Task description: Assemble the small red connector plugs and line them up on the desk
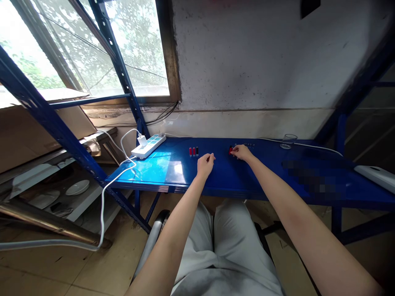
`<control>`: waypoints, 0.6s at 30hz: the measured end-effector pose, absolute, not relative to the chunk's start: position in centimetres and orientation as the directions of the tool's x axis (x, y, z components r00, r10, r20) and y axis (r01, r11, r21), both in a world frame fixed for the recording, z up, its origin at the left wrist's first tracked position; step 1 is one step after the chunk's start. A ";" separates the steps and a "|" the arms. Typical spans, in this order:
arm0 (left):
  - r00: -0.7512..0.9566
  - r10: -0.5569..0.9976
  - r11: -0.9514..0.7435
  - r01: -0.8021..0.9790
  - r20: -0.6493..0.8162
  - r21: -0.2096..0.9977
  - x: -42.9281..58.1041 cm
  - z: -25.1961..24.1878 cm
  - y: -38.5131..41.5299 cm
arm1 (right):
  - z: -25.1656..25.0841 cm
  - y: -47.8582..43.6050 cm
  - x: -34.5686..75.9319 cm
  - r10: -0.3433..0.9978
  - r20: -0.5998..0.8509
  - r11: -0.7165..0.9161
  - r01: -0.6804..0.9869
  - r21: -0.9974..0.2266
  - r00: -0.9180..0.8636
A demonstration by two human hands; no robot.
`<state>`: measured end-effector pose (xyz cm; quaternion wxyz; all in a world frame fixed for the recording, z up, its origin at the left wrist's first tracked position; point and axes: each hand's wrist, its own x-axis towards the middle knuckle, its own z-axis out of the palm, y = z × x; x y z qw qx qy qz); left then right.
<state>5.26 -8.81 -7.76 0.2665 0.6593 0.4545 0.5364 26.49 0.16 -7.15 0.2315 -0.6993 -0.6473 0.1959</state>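
Observation:
My left hand (205,163) rests on the blue shelf top (173,168) with its fingers curled together; what it pinches, if anything, is too small to make out. My right hand (241,152) reaches a little farther back and its fingertips close on a small red part (230,150). A short row of small red and black upright parts (193,151) stands just left of my left hand. Several tiny dark pieces (248,144) lie behind my right hand.
A white power strip (148,146) with a plugged charger and white cable sits at the shelf's left. A clear glass (288,141) stands at the back right, a white device (375,174) at the far right. Blue rack posts (46,117) flank the shelf. My knees are under it.

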 end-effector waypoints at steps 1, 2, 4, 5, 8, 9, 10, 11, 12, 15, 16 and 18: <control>0.012 0.885 -0.445 0.314 0.465 0.839 5.3 -7.7 -8.8 | -7.0 0.2 26.6 0.997 -0.008 -0.067 0.808 -0.585 0.077; 0.013 0.886 -0.443 0.315 0.463 0.839 5.3 -7.7 -8.8 | -6.8 0.2 26.7 0.997 -0.036 -0.079 0.806 -0.587 0.071; 0.012 0.888 -0.439 0.314 0.459 0.842 5.3 -7.7 -8.8 | -6.6 0.1 26.9 0.996 -0.063 -0.093 0.806 -0.585 0.068; 0.013 0.889 -0.438 0.312 0.457 0.843 5.3 -7.7 -8.8 | -6.5 0.0 27.0 0.995 -0.064 -0.096 0.808 -0.581 0.073; 0.017 0.889 -0.441 0.310 0.459 0.842 5.3 -7.7 -8.8 | -6.4 -0.3 27.1 0.996 -0.027 -0.090 0.827 -0.555 0.091; 0.019 0.888 -0.442 0.312 0.459 0.841 5.3 -7.7 -8.8 | -6.5 -0.5 27.1 0.995 -0.013 -0.092 0.832 -0.547 0.102; 0.019 0.888 -0.442 0.315 0.460 0.840 5.3 -7.8 -8.7 | -6.5 -0.7 27.1 0.993 -0.002 -0.101 0.835 -0.541 0.119; 0.017 0.888 -0.441 0.316 0.460 0.840 5.3 -7.8 -8.7 | -6.5 -0.9 27.0 0.990 0.005 -0.116 0.834 -0.540 0.141; 0.017 0.888 -0.440 0.317 0.459 0.840 5.3 -7.8 -8.7 | -6.5 -1.2 26.9 0.987 0.009 -0.133 0.831 -0.540 0.163; 0.020 0.888 -0.442 0.315 0.460 0.840 5.3 -7.8 -8.7 | -6.5 -2.0 26.6 0.975 0.026 -0.171 0.828 -0.535 0.219; 0.021 0.887 -0.443 0.313 0.461 0.840 5.3 -7.8 -8.7 | -6.5 -2.2 26.5 0.972 0.037 -0.177 0.830 -0.530 0.231; 0.024 0.887 -0.445 0.311 0.461 0.840 5.3 -7.9 -8.7 | -6.5 -2.4 26.3 0.968 0.059 -0.180 0.838 -0.515 0.245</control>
